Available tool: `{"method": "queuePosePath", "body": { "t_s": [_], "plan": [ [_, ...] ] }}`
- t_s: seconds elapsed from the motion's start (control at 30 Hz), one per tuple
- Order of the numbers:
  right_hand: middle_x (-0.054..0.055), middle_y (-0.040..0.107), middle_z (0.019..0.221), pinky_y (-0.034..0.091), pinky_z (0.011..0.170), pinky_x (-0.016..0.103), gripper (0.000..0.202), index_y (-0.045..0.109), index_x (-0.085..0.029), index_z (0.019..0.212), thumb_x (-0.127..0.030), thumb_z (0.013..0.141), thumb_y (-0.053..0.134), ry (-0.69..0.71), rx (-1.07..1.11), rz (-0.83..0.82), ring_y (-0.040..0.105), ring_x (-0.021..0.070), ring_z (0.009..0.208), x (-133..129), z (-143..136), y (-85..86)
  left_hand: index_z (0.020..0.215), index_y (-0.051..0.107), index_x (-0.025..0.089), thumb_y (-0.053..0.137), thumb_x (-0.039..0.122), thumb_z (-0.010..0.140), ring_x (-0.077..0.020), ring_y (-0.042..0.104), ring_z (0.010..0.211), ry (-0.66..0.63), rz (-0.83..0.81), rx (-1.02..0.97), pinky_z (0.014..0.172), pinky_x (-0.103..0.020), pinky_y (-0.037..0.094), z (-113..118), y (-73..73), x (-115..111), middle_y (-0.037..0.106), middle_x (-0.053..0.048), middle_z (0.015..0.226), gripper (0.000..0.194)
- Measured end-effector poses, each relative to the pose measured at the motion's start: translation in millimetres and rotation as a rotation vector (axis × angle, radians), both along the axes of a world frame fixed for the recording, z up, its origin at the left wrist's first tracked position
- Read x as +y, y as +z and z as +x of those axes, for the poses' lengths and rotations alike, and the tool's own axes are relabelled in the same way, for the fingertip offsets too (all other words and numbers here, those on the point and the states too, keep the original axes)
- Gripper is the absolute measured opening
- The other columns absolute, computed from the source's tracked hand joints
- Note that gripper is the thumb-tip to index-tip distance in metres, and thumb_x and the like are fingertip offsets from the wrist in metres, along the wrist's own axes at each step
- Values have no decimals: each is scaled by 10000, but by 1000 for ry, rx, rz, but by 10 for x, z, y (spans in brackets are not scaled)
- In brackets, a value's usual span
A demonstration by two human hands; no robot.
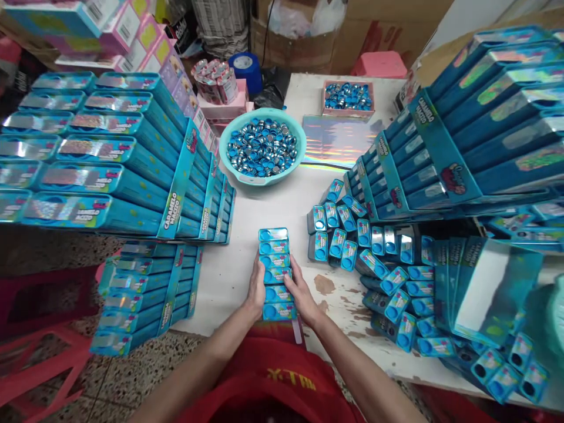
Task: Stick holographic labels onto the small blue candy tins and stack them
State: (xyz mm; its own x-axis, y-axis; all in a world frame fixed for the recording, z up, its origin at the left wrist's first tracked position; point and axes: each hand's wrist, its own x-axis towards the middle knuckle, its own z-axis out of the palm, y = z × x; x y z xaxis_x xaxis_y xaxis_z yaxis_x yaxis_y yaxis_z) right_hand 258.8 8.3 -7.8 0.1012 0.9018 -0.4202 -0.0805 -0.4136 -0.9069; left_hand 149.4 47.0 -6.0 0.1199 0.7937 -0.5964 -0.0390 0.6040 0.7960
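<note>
Between my two hands stands a single row of several blue candy tins (277, 294), pressed close together near the table's front edge. My left hand (254, 288) is closed against the row's left side. From the right side my right hand (303, 294) grips the same row, with its thumb over the top of a middle tin. The tins have shiny blue tops with a printed label and a round blue spot. Their undersides are hidden from me.
Stacked packs of blue tins (176, 194) rise at left, and more packs (423, 147) at right. Loose tins (348, 229) and folded blue cartons (467, 288) lie right. Behind are a turquoise basin (263, 179) of small round caps, a pink box (348, 111) of caps and a holographic sheet (337, 141).
</note>
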Motion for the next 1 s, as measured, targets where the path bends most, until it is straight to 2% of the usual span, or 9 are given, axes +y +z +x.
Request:
{"method": "queuePosePath", "body": {
  "t_s": [0.13,0.27,0.37,0.5,0.6,0.67,0.77,0.83,1.0],
  "plan": [
    [80,315,1459,196,1119,448,680,296,-219,1406,-578,842,423,-11,-137,21,255,231,1359,107,94,-10,1363,355,221,327,573,878,-221,373,1303,-48,161,219,1067,-379,336,-157,14,260,414,-77,1412,600],
    [89,144,1521,143,1127,486,861,132,-216,1452,-561,779,543,-15,-285,45,124,268,1396,-203,98,-4,1428,212,224,258,552,902,-231,313,1339,-73,201,402,1082,-422,298,-311,115,521,284,-111,1480,622],
    [114,88,1526,133,1124,515,1126,24,-201,1460,-532,633,713,21,-353,59,86,319,1395,-405,-140,-13,1427,232,213,352,508,890,-228,184,1389,-274,507,593,1137,-414,183,-187,183,746,223,-85,1506,625],
    [147,188,1497,197,1113,486,884,24,-154,1456,-474,813,540,-28,-349,54,181,285,1380,-388,-470,-82,1404,311,198,413,412,883,-261,233,1370,-576,704,766,1114,-410,246,111,199,915,235,-79,1502,572],
    [147,198,1495,186,1117,490,878,46,-152,1453,-482,810,544,-22,-319,44,175,283,1382,-351,-474,-144,1423,268,216,391,389,896,-245,222,1376,-603,690,725,1114,-387,253,141,184,985,171,-54,1524,568],
    [136,168,1505,162,1123,498,912,81,-165,1451,-505,772,585,-9,-295,39,143,287,1389,-362,-380,-167,1441,206,226,379,415,900,-219,161,1396,-532,634,579,1137,-381,200,37,166,1025,138,-48,1532,599],
    [93,135,1520,159,1125,501,832,140,-220,1446,-540,791,540,-50,-214,-7,119,266,1398,-380,-186,-163,1454,120,253,295,466,919,-190,117,1405,-268,430,377,1144,-394,169,-207,122,928,106,-44,1538,602],
    [66,122,1527,202,1114,492,790,131,-260,1447,-552,813,501,-78,-109,-37,134,246,1397,-358,-67,-140,1456,100,266,296,501,911,-198,125,1403,-143,283,275,1137,-400,187,-349,78,688,103,-41,1538,625],
    [96,197,1509,335,1043,494,925,129,-270,1449,-561,723,623,5,124,-11,299,273,1342,-222,-11,-122,1462,63,236,636,477,733,-259,407,1281,-250,64,69,1056,-403,348,-477,-31,-25,355,-110,1447,958]
  ]
}}
